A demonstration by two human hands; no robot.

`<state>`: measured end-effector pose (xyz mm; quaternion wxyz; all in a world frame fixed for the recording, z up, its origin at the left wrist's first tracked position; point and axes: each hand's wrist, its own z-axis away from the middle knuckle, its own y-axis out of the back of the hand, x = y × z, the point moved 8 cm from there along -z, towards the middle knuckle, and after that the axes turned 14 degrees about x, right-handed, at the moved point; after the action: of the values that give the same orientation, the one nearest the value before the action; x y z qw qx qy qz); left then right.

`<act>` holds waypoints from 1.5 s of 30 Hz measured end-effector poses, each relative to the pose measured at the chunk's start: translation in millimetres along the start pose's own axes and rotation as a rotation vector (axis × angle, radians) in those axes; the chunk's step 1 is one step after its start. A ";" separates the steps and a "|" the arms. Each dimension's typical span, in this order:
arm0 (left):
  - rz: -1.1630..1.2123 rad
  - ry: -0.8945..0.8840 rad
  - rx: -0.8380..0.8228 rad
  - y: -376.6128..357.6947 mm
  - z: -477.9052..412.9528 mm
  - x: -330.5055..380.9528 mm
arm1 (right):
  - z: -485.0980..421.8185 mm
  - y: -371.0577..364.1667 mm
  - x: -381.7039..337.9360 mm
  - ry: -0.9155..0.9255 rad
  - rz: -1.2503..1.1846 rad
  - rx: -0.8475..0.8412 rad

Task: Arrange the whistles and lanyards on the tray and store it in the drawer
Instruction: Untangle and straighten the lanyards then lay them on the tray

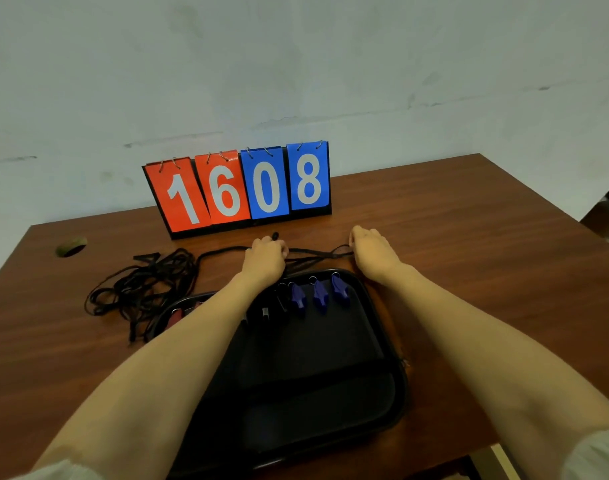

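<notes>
Both bare forearms reached out over the black rounded plastic tray [398,386], which lay on the brown wooden table [469,220]. Just beyond the tray's far rim the left hand [266,256] lay knuckles up, fingers curled round a black cord lanyard [317,252]. The right hand [372,249], also back up, pinched the cord's looped end, so the strands ran between the two hands. Three blue plastic whistles [320,296] stood in a row along the tray's far edge. Black whistles [282,301] beside them were hard to separate from the dark tray. Red whistles [176,315] at the tray's left corner were mostly hidden by the left forearm. A tangled heap of black lanyards [147,285] lay left of the tray, and a red-and-blue flip scoreboard [240,188] stood beyond it. The fingertips of both hands were hidden by the hands' backs.
</notes>
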<state>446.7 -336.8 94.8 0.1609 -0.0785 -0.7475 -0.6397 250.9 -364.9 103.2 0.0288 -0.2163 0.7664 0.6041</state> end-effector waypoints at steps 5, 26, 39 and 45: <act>0.147 -0.056 0.152 33.7 -1.8 34.6 | -16.0 43.6 -27.1 0.102 -0.068 0.139; 0.637 0.064 0.282 117.6 4.4 54.5 | -11.9 110.2 -29.9 -0.076 -0.402 0.137; 0.960 0.014 0.309 206.4 25.9 95.2 | -25.9 215.1 -122.3 -0.020 -0.968 0.251; 1.057 0.055 0.312 246.5 53.9 89.9 | 22.7 159.3 -143.5 0.015 -0.638 -0.219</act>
<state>434.7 -250.1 348.0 0.4894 -0.4018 -0.6876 -0.3553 317.5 -273.0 286.5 0.1874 -0.4516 0.5907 0.6419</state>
